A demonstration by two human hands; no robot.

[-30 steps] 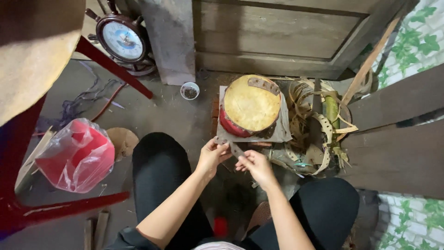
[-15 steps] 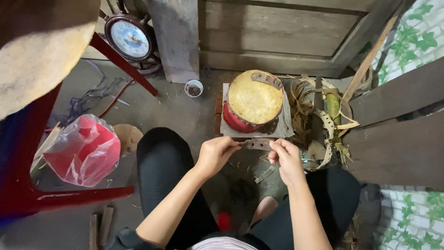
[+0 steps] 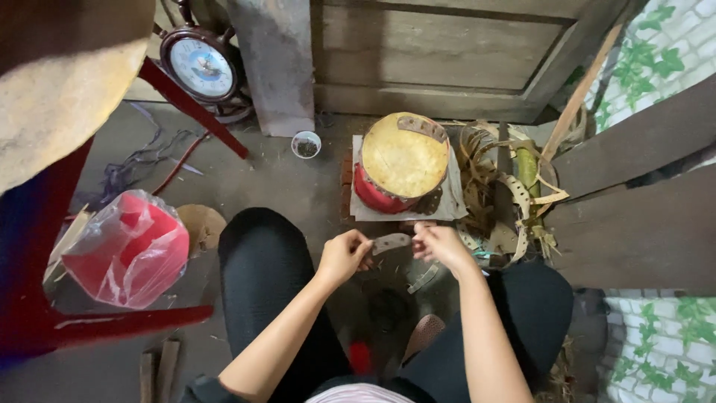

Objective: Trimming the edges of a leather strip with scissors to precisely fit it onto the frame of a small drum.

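A short flat strip [image 3: 391,242] is pinched taut between left hand [image 3: 344,256] and right hand [image 3: 441,245] fingers, kept level for inspection above the floor [image 3: 291,179].

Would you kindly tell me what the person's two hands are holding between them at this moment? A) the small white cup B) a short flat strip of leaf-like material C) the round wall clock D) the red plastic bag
B: the left hand and right hand each pinch one end of a short flat strip, held just in front of the round drum-like block.
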